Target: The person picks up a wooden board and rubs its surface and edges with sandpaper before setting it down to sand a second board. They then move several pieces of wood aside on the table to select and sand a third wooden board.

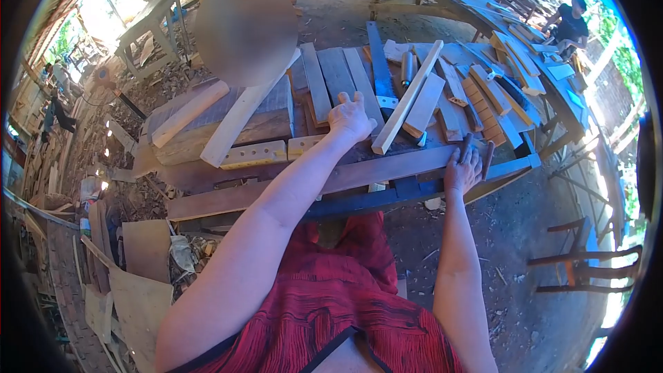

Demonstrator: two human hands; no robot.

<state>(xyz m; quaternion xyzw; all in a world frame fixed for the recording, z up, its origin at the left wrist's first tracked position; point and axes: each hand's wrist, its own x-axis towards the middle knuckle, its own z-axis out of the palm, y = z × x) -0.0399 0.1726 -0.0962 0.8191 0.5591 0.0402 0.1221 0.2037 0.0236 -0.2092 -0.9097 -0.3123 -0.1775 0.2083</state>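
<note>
My left hand [351, 119] is over the middle of the workbench, fingers apart, above several flat boards [336, 72]; whether it touches one I cannot tell. Near the front right corner, my right hand [463, 168] rests with spread fingers on the right end of a long brown board [397, 164]. That board runs along the bench's front edge, passing beyond my left forearm. A handsaw [380, 62] with a blue blade lies just beyond my left hand. Between my hands are a long pale strip [409, 97] and a shorter wooden block [424, 105].
Wood pieces [487, 97] cover the bench's right side. Two long pieces [242, 121] lie at its left, beside a yellow-edged strip with holes [254, 154]. A wooden chair [587, 262] stands at right. One person [570, 24] is at the far right. Scraps litter the floor.
</note>
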